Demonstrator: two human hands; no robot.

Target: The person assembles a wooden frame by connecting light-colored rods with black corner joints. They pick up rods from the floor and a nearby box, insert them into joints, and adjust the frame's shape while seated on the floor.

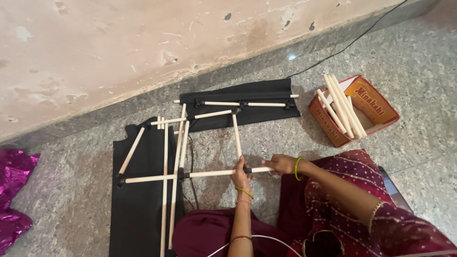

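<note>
Left hand (241,177) is gripping, fingers closed, the black connector (247,169) joining a horizontal wooden rod (157,178) and an upright rod (236,135). Right hand (282,164) is closing on the right end stub (261,169) of that same horizontal rod, just beside the connector. Both hands are sitting near each other at the near right corner of the rod frame, which is lying flat on the speckled stone floor (423,85).

Frame is showing roughly nine pale rods: two horizontal near ones, one upright by the hands, about three long ones running near-to-far on the left, one slanted at far left, two along the far side. Count is approximate where rods overlap.

Two black cloth pieces are lying under it: one (138,214) at near left, one (247,102) at the far side by the wall (143,43).

One open red-orange cardboard box (376,107) is sitting to the right, well apart, holding about five loose rods (342,107). One black cable (352,43) is running along the far floor. Purple shiny foil (14,190) is lying at the far left edge. A white cord (259,238) is crossing the maroon clothing at the near edge.
</note>
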